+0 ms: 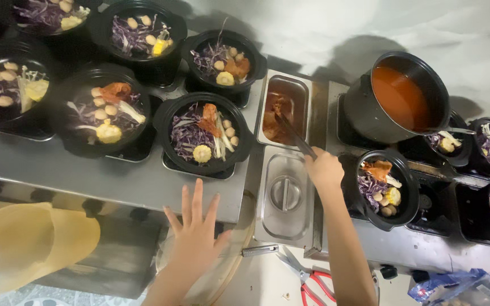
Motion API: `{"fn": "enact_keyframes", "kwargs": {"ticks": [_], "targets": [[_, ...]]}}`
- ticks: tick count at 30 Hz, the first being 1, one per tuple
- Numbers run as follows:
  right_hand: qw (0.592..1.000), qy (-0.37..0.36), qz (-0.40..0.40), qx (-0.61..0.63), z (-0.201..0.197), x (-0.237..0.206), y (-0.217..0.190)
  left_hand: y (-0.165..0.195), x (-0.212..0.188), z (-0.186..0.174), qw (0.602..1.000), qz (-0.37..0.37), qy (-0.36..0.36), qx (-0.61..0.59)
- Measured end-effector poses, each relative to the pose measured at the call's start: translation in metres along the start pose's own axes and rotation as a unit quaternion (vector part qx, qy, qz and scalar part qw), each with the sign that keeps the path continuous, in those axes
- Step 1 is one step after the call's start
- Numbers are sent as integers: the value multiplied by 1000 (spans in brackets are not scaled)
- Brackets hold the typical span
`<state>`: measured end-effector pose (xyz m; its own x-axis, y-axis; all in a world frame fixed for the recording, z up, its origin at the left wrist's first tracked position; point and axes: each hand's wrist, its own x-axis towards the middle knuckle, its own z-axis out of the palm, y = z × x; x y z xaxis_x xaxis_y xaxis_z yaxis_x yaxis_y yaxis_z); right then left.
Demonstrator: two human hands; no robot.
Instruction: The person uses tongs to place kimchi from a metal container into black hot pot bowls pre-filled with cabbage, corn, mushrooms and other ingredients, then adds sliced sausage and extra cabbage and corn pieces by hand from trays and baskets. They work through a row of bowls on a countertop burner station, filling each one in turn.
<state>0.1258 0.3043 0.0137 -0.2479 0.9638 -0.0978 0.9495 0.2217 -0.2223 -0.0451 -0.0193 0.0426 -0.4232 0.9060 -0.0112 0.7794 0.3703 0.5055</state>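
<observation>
My right hand (324,170) grips dark tongs (293,135) whose tips reach into an open steel tray (299,85) of reddish-brown meat pieces. My left hand (195,235) hovers with fingers spread, holding nothing, at the front edge of the steel counter (114,181), just below a black pot (171,113) filled with purple cabbage, corn, fish balls and orange meat. To the right of my right hand sits another filled black pot (406,175).
Several more filled black pots stand on burners at left and far right. A large pot of red broth (401,96) is tilted at upper right. A lidded steel tray (284,195) lies below the open one. Red-handled scissors (313,280) and yellow lids (29,238) lie near the bottom.
</observation>
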Motion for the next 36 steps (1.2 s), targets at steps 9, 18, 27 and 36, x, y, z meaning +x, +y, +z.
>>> {"fn": "enact_keyframes", "kwargs": {"ticks": [9,18,27,36], "targets": [[989,36,-82,-120,25,11,2,-6,-4,15,999,14,31,2],[973,66,-143,-170,29,11,-5,-11,-6,14,999,13,31,-1],[999,-36,14,8,12,17,-1,-10,-6,9,1000,-7,16,-8],[963,-49,-16,265,-2,8,58,-11,-2,-3,1000,-11,14,-8]]}}
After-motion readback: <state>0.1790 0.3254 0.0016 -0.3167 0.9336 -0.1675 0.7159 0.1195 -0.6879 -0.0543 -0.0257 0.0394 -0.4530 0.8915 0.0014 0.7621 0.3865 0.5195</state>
